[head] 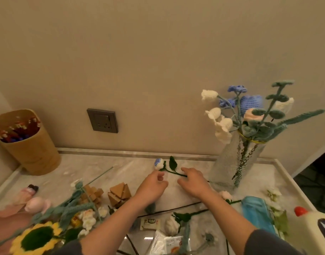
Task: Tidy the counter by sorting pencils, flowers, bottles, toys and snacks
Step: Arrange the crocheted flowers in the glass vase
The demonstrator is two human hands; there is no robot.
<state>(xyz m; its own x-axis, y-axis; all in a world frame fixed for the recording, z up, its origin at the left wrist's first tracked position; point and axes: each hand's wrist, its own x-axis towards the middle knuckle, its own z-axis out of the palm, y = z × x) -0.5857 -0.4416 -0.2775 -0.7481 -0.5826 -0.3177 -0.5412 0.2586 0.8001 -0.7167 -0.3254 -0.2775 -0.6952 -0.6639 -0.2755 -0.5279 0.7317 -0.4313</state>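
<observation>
A crochet flower point(159, 163) with a blue-white bud and dark green leaves lies near the back of the marble counter point(121, 168). Its stem runs right, under my right hand point(194, 182), whose thumb and forefinger close around it. My left hand point(153, 184) hovers just left of the stem with loosely curled fingers and holds nothing. A glass vase point(231, 168) with several crochet flowers stands to the right. A wooden cup point(31, 150) of coloured pencils stands at the back left.
Two wooden puzzle toys point(119, 195) sit left of my hands. A crochet sunflower point(36, 238), loose flowers and pink toys point(38, 204) crowd the front left. Snack packets point(150, 223), a blue packet point(257, 212) and a red-capped white bottle point(312, 227) lie front right. A wall socket point(102, 120) is behind.
</observation>
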